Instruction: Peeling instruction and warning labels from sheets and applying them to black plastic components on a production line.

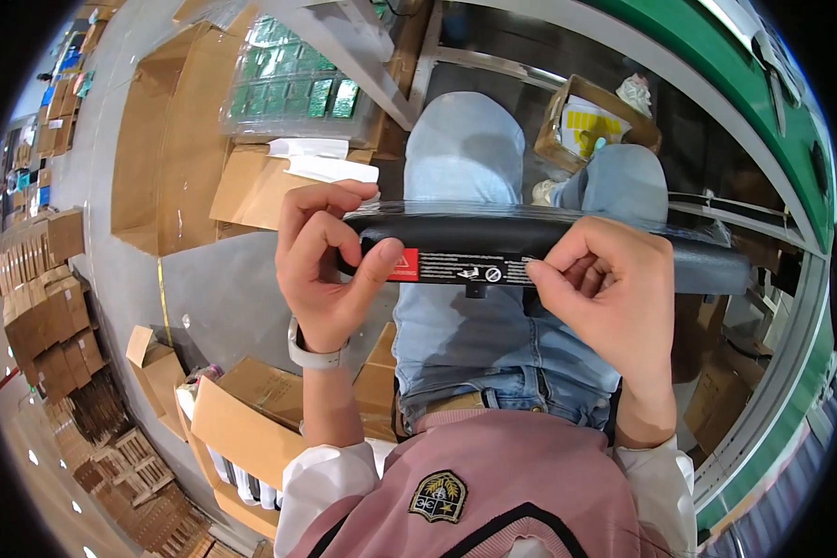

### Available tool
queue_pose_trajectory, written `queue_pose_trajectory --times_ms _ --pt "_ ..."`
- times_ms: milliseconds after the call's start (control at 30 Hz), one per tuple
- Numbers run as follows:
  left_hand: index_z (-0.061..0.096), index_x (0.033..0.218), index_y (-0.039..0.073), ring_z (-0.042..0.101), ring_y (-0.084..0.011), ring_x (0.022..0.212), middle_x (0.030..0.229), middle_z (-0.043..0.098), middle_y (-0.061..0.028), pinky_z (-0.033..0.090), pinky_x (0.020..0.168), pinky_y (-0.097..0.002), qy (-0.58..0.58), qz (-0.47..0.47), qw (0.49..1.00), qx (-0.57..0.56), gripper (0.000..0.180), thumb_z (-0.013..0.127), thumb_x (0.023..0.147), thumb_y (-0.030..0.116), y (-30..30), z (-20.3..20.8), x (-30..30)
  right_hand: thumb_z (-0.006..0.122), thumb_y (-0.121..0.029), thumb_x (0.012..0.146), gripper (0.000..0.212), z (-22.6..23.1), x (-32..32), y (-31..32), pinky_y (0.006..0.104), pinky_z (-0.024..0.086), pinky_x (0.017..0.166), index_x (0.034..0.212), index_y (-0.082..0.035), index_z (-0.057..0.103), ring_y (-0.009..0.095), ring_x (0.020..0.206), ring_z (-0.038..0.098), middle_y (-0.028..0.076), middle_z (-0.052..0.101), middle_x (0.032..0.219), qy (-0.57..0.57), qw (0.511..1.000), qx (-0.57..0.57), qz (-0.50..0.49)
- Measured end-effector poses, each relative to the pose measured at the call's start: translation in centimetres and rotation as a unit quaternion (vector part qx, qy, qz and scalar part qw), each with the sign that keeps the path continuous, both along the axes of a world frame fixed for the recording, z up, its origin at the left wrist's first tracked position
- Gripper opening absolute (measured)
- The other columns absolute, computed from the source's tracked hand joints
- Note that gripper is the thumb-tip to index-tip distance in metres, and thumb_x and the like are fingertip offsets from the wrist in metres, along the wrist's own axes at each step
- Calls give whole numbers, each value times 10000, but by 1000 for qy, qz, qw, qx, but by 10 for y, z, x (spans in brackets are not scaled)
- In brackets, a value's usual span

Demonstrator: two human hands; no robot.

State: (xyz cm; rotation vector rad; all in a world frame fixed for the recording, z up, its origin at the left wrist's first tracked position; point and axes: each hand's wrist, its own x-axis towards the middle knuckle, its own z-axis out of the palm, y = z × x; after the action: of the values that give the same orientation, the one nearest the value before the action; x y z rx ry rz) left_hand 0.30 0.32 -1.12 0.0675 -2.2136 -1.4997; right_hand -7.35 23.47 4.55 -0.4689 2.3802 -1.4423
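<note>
A long black plastic bar-shaped piece (493,229) lies crosswise in front of me above my lap; its exact kind cannot be told. Clear film shines along its far edge. My left hand (330,270) is closed around its left end, thumb on the near face. On that face runs a narrow black label (465,270) with a red warning block at the left and small white symbols. At the label's right end, my right hand (614,293) has its thumb and forefinger pinched on the label's edge, the other fingers curled in. The bar's right end sticks out beyond that hand.
Left of my legs are an open carton (172,149), green circuit boards (293,74) in clear trays, and another open carton (251,432) nearer me. A small box of scraps (577,126) stands beyond my knees. A green-topped bench (790,130) with scissors (777,84) curves along the right.
</note>
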Motion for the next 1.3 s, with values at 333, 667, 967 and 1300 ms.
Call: queue_pose_trajectory --times_ms 333,667,967,1300 --pt "432 672 41 615 -265 1030 1014 529 -127 464 804 -311 4 -5 1000 -12 350 774 739 8 0 -3 1 759 -20 726 212 0 0 2 255 410 439 662 -22 556 123 454 535 39 550 575 29 999 34 13" --pt "436 672 44 615 -256 1015 1014 541 -131 453 802 -300 6 0 1000 -14 344 772 739 6 0 -4 2 756 -28 719 182 2 -5 3 264 417 449 668 -19 582 137 470 558 49 573 581 -9 999 23 21" --pt "438 674 45 617 -248 1002 1003 544 -133 455 800 -297 20 -2 1000 -18 341 769 749 8 1 -5 1 809 -161 722 277 6 -4 5 273 425 460 645 -32 576 181 452 553 59 578 575 95 987 123 45" --pt "430 686 33 636 -255 959 942 546 -131 491 758 -299 28 -13 999 12 327 743 765 -22 9 -7 -10 634 -216 783 528 -18 24 -18 477 367 1046 1301 -123 592 209 1313 455 39 533 1349 357 886 193 227"
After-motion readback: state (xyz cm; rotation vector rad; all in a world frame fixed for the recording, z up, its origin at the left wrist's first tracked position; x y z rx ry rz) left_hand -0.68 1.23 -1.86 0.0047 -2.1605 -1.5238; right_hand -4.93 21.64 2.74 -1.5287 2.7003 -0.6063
